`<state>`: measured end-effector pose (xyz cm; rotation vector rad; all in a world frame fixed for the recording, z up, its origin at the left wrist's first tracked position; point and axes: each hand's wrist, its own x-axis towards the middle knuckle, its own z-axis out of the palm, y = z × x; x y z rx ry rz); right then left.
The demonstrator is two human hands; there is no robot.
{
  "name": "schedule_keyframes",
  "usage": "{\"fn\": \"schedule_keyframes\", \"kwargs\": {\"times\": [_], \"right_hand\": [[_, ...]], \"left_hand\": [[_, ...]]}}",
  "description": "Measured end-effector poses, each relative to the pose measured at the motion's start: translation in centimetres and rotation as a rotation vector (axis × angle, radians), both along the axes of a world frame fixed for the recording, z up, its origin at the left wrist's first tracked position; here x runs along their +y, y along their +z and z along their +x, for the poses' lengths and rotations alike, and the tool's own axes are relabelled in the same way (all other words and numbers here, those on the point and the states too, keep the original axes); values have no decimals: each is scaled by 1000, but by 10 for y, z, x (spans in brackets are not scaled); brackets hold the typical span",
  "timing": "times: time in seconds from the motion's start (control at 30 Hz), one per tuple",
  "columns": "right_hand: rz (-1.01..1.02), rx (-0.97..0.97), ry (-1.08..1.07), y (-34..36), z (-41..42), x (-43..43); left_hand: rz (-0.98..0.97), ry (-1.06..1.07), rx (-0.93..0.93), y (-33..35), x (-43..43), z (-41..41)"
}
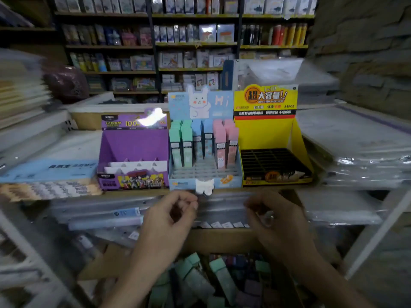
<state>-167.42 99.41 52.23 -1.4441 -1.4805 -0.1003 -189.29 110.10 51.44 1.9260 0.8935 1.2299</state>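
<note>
Two bare hands hovered at a stationery shop shelf, just below a pale blue cardboard display box [229, 184]. The left hand [171, 216] had its fingers curled in toward the palm, thumb close by the forefinger, with nothing visible inside. The right hand [273, 218] was also curled, but motion blur and a small shiny glint at its fingers (ring or object, unclear) made it impossible to tell whether it gripped anything.

The blue display box stood on the shelf edge directly above and between the hands, touched by neither. A white paw-shaped tab [204, 186] hung from its front, and a gridded tray held slim rectangular cartons [186, 141] upright in mint, blue and pink at the back rows. A glossy purple display box [133, 143] stood against its left side, and a yellow one [264, 134] with a black grid insert [271, 161] stood against its right.

Beneath the hands, a brown cardboard bin [222, 241] held loose cartons [222, 276] lying jumbled, green and purple. Plastic-wrapped stacks [355, 138] flanked the scene.
</note>
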Motion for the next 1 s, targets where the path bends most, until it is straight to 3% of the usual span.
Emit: {"fn": "schedule_keyframes", "kwargs": {"times": [0.23,0.47,0.8,0.93,1.0], "right_hand": [[-262,136,-35,-90,-24,-10],[-480,263,-17,-136,-33,-22],[-734,651,102,-166,-69,-7],[-857,795,126,-174,-95,13],[-916,759,123,-178,-106,25]], "left_hand": [[-202,106,103,-89,-14,-36],[-481,181,119,-155,-33,-63],[-793,136,322,-184,-30,-67],[-836,141,280,-186,-18,-56],[-865,143,231,-186,-14,-51]]}}
